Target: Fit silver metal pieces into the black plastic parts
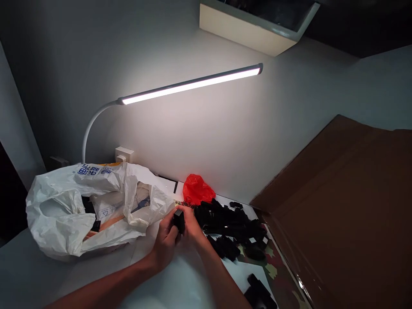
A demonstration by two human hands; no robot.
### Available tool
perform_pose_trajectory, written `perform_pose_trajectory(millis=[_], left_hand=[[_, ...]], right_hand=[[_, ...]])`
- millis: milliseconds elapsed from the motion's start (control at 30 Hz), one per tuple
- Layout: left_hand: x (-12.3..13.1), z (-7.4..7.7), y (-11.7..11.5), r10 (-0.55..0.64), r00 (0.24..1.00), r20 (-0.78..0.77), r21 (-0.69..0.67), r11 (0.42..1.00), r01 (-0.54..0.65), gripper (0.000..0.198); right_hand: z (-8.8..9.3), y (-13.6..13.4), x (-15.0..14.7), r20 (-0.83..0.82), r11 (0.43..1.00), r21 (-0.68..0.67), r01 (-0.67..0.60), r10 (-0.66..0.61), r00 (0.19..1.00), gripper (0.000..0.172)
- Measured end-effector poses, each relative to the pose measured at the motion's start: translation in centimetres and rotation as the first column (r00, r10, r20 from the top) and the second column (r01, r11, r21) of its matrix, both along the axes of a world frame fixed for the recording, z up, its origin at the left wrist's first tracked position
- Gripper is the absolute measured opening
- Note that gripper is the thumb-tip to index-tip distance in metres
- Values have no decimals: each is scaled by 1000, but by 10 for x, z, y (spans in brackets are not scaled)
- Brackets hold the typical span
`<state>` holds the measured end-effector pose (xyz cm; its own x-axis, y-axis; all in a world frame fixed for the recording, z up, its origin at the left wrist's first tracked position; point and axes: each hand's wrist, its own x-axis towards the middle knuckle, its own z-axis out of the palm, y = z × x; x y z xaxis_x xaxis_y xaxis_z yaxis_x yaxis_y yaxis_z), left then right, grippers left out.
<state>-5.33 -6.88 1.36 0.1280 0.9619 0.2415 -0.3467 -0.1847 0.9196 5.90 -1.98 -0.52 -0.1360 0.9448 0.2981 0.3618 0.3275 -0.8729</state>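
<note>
Both hands meet over the white table point(180, 283), gripping one small black plastic part point(179, 221) between them. My left hand point(165, 244) wraps it from the left with curled fingers. My right hand point(190, 226) pinches it from the right. A pile of similar black parts point(231, 229) lies just right of the hands. Further black parts point(259, 294) rest near the bottom edge.
A crumpled white plastic bag point(71, 210) with boxes inside fills the left. A red plastic bag point(197, 189) sits by the wall. A lit bar lamp point(191, 85) hangs overhead. A brown cardboard flap point(347, 214) stands at the right, over camouflage-patterned cloth point(273, 268).
</note>
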Motion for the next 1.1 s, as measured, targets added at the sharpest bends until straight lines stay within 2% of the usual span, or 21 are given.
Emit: perform_pose_trajectory(millis=[167,267,333,467,533,667,833,967,1100], left_hand=[[1,1,2,-61,998,27,64,996,59,12],[2,0,5,-78,997,24,46,996,77,14],[3,0,7,-71,997,-7,21,997,71,15],[5,2,10,-75,979,-190,2,997,76,15],[6,3,12,-78,956,-282,-10,997,78,15],[8,4,17,-94,935,-342,-87,994,69,19],[12,5,21,-102,933,-344,-129,990,61,21],[13,6,24,-109,903,-416,-107,992,70,21],[14,5,26,-72,852,-519,-36,997,63,23]], right_hand=[[23,-13,23,-250,990,-137,28,-62,966,48],[34,-34,37,-468,979,-196,47,-135,873,47],[38,-47,44,-547,976,-189,108,-196,814,45],[31,-61,53,-520,927,-100,361,-358,776,41],[24,-63,56,-487,897,-76,435,-414,769,41],[13,-65,60,-433,905,-75,418,-407,804,40],[14,-69,59,-396,932,-32,360,-343,852,33],[15,-72,60,-381,949,-6,314,-292,877,29],[15,-74,58,-337,925,81,370,-324,884,25]])
